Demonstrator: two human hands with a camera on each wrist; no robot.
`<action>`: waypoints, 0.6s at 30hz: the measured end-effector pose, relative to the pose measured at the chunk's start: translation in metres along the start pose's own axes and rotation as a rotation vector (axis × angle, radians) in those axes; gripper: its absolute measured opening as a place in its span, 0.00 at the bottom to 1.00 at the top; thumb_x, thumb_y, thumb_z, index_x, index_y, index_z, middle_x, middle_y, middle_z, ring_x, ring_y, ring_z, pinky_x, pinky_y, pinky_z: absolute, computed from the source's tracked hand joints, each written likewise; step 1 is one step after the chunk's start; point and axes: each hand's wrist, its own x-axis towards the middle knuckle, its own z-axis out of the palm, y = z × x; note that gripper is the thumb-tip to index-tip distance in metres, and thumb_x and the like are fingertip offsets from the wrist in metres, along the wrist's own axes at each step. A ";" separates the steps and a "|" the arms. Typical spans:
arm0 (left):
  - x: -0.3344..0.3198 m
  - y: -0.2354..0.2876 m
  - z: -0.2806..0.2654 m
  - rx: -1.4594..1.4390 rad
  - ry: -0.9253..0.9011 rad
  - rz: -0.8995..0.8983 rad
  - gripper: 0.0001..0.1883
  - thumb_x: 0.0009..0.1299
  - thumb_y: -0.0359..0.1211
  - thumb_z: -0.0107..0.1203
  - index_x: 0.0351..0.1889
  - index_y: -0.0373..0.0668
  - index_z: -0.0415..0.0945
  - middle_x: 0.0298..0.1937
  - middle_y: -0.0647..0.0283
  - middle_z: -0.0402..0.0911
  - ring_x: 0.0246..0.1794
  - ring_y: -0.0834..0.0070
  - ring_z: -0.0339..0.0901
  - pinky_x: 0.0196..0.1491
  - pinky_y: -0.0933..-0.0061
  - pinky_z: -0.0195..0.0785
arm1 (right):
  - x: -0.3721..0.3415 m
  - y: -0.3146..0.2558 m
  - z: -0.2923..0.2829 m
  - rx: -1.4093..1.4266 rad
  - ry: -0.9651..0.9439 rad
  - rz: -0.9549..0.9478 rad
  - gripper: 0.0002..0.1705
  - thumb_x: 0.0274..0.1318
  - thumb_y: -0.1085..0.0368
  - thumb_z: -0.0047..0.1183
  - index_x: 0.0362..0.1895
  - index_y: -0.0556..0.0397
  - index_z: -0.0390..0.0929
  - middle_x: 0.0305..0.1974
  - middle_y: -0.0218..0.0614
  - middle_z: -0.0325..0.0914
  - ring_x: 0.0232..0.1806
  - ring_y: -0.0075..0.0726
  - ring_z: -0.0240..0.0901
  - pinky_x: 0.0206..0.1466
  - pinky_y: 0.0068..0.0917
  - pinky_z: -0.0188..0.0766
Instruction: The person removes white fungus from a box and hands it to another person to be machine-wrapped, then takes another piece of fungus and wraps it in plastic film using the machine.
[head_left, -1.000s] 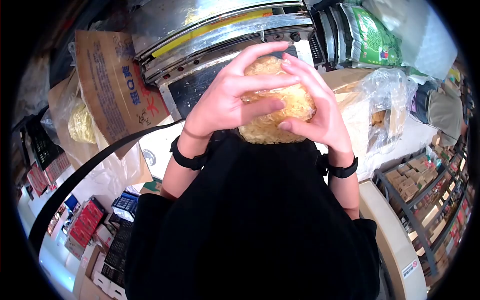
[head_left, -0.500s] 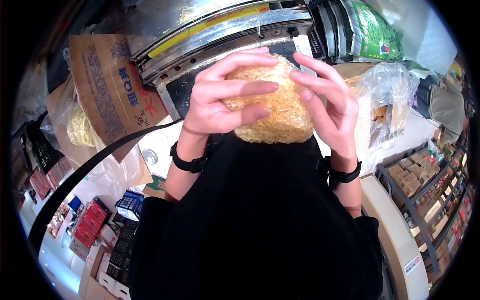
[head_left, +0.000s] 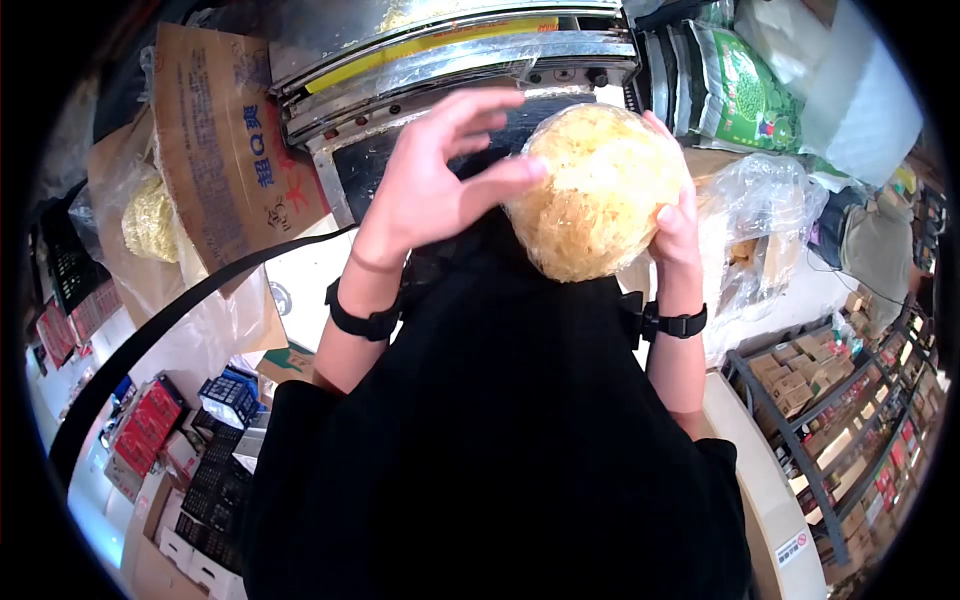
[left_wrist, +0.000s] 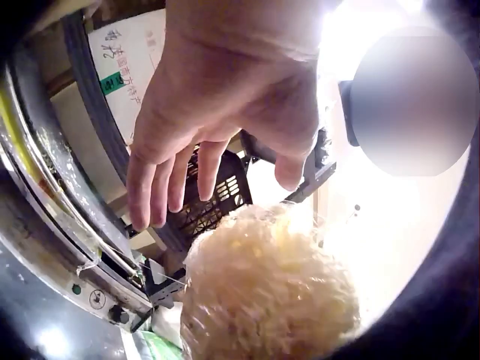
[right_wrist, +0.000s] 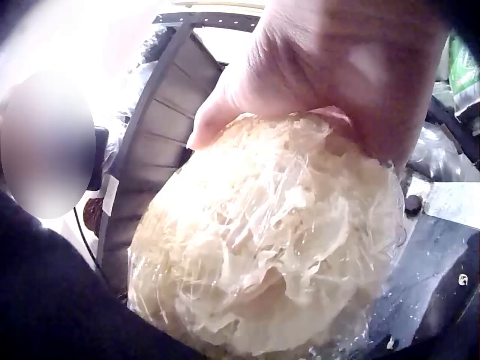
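Silvery metal fills the top of the head view, where a machine [head_left: 460, 55] with a yellow strip stands in front of you. Printed brown cardboard [head_left: 225, 150] stands at upper left, a green bag [head_left: 748, 85] at upper right, shelves of boxes [head_left: 795, 380] at lower right. Your yellow wrapped bundle [head_left: 595, 190] is at upper centre, gripped along its right side by your right hand [head_left: 675, 215]. Your left hand [head_left: 440, 180] holds nothing, its fingers loosely extended; its thumb overlaps the bundle's edge in the head view, but the left wrist view shows a small gap. Only that wrist view shows a white box [left_wrist: 142, 45] with handwriting, at its upper left. Count two hands, two black wristbands [head_left: 365, 312] and one held bundle; a second yellow lump [head_left: 152, 222] sits at left in the head view.
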 end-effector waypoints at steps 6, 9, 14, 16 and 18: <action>-0.011 0.008 0.013 0.072 0.018 -0.062 0.22 0.57 0.29 0.65 0.49 0.36 0.74 0.46 0.61 0.76 0.45 0.76 0.75 0.47 0.78 0.71 | -0.001 0.010 -0.004 0.018 0.072 -0.040 0.67 0.29 0.39 0.67 0.67 0.61 0.43 0.62 0.51 0.57 0.61 0.50 0.61 0.62 0.45 0.63; -0.011 0.009 0.014 0.060 0.035 0.018 0.15 0.59 0.27 0.62 0.44 0.34 0.76 0.42 0.62 0.76 0.42 0.79 0.76 0.45 0.80 0.73 | -0.002 0.011 -0.004 0.027 0.080 -0.072 0.67 0.29 0.38 0.67 0.68 0.59 0.43 0.62 0.51 0.57 0.62 0.51 0.60 0.62 0.46 0.63; -0.009 0.018 0.011 -0.144 0.004 -0.184 0.08 0.62 0.27 0.60 0.37 0.33 0.77 0.34 0.66 0.76 0.35 0.84 0.73 0.36 0.84 0.70 | -0.009 0.011 -0.003 0.069 0.061 -0.144 0.67 0.30 0.38 0.67 0.68 0.56 0.42 0.62 0.50 0.57 0.62 0.52 0.60 0.63 0.48 0.62; -0.009 0.020 0.009 -0.165 -0.032 -0.220 0.07 0.63 0.28 0.59 0.35 0.34 0.76 0.33 0.67 0.76 0.33 0.85 0.72 0.34 0.86 0.68 | -0.011 0.010 -0.002 0.026 0.063 -0.175 0.67 0.30 0.38 0.67 0.68 0.54 0.41 0.61 0.49 0.57 0.62 0.53 0.60 0.63 0.49 0.62; -0.008 0.019 0.009 -0.182 -0.072 -0.253 0.06 0.64 0.29 0.58 0.34 0.35 0.75 0.31 0.68 0.75 0.31 0.86 0.71 0.33 0.87 0.66 | -0.013 0.013 -0.005 0.071 0.080 -0.181 0.67 0.29 0.40 0.69 0.68 0.56 0.43 0.61 0.49 0.59 0.61 0.51 0.61 0.62 0.47 0.64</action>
